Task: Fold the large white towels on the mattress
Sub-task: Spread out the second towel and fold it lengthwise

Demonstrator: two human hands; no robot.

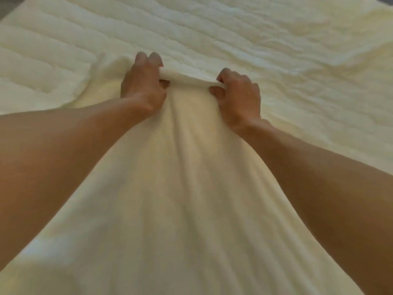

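Note:
A large white towel (pixel 182 188) stretches from the bottom of the view up to my two hands, lifted off the quilted white mattress (pixel 212 28). My left hand (pixel 142 84) grips the towel's far edge on the left, fingers curled over the fold. My right hand (pixel 238 96) grips the same edge a short way to the right, thumb under the cloth. The edge between the hands is rolled and taut. Long creases run down the towel toward me. A loose flap of towel (pixel 106 64) hangs left of my left hand.
More rumpled white cloth (pixel 319 67) lies on the mattress at the right. The mattress's far left corner (pixel 8 15) meets a dark floor. A dark strip shows at the bottom right corner.

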